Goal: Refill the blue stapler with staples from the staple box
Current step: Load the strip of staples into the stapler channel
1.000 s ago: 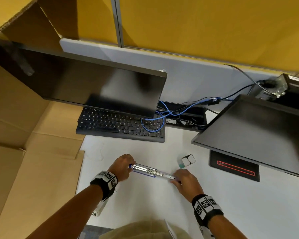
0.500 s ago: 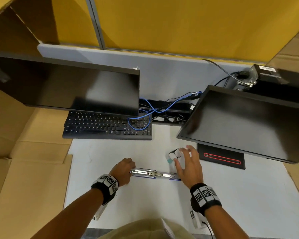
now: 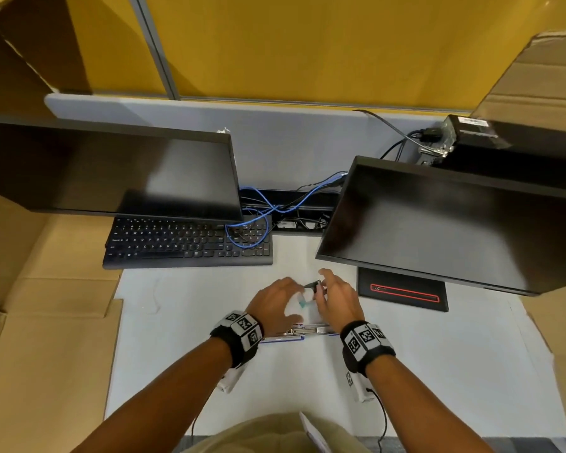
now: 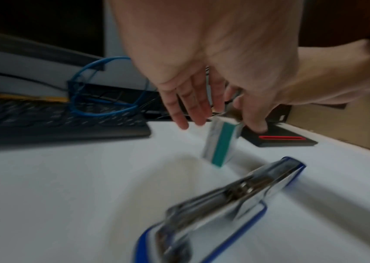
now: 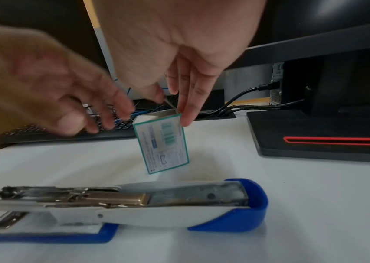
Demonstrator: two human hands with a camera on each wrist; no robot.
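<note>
The blue stapler [image 5: 134, 201] lies swung open on the white table [image 3: 438, 371], its metal staple channel facing up. It also shows just in front of both wrists [image 3: 304, 331] and blurred in the left wrist view [image 4: 224, 199]. My right hand [image 5: 172, 108] pinches the open top end of the small white and teal staple box [image 5: 162, 142], which hangs tilted just above the table behind the stapler. My left hand [image 4: 190, 110] is blurred, its fingers straight and spread, their tips right beside the box [image 4: 221, 140]. In the head view both hands meet over the box [image 3: 304, 299].
A black keyboard [image 3: 190, 243] lies behind at the left under a dark monitor [image 3: 111, 171]. A second monitor [image 3: 455, 223] overhangs its black base with a red stripe [image 3: 402, 294], close to my right hand. Blue cables [image 3: 252, 230] coil at the back. Cardboard [image 3: 30, 322] borders the left.
My right hand left the stapler, took the staple box and lifted it off the table. My left hand let go of the stapler's end and moved up to the box.
</note>
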